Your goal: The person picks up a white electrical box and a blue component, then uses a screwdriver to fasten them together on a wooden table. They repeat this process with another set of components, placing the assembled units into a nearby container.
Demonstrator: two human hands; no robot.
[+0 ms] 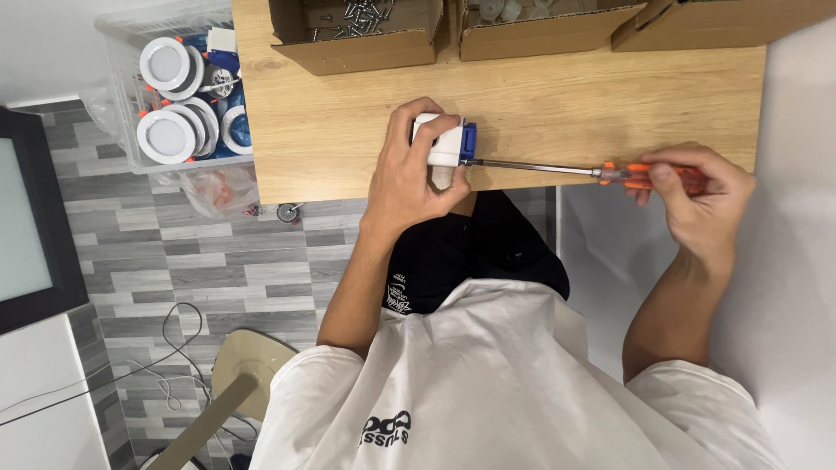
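Observation:
My left hand [409, 174] grips a small white box with a blue end [448, 144] and presses it onto the wooden table [348, 113] near the front edge. My right hand [701, 196] holds the orange handle of a long screwdriver [644, 176]. Its metal shaft runs left, and the tip meets the blue end of the box.
Three open cardboard boxes stand along the table's back edge; the left one [357, 39] holds screws, the middle one [544, 30] white parts. A clear plastic bin [174, 96] of round white lamps sits left of the table. A white surface [797, 174] lies to the right.

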